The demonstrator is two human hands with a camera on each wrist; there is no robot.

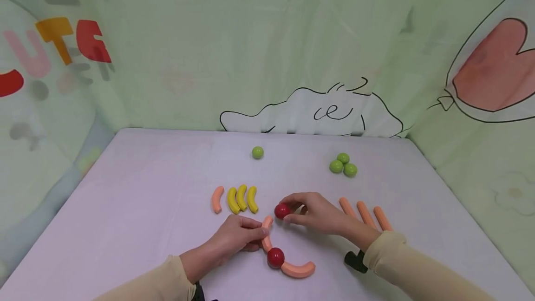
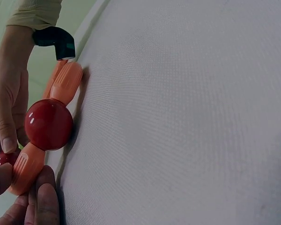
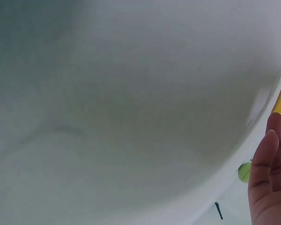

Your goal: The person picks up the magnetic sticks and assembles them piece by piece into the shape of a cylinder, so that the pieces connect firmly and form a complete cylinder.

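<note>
Between the left and right edges of the desk [image 1: 146, 189], the curved orange piece [image 1: 266, 245] touches a red ball [image 1: 276, 258] at one end. The left hand [image 1: 240, 233] pinches this piece; the right hand [image 1: 315, 212] grips a second red ball [image 1: 282, 211] near its free end. I think a steady left hold and gentle, straight pressing would serve best.

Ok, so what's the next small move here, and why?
Probably bring the red ball in the right hand against the far end of the curved orange piece that the left hand pinches: that end looks free, and its near end meets a second red ball.
</note>
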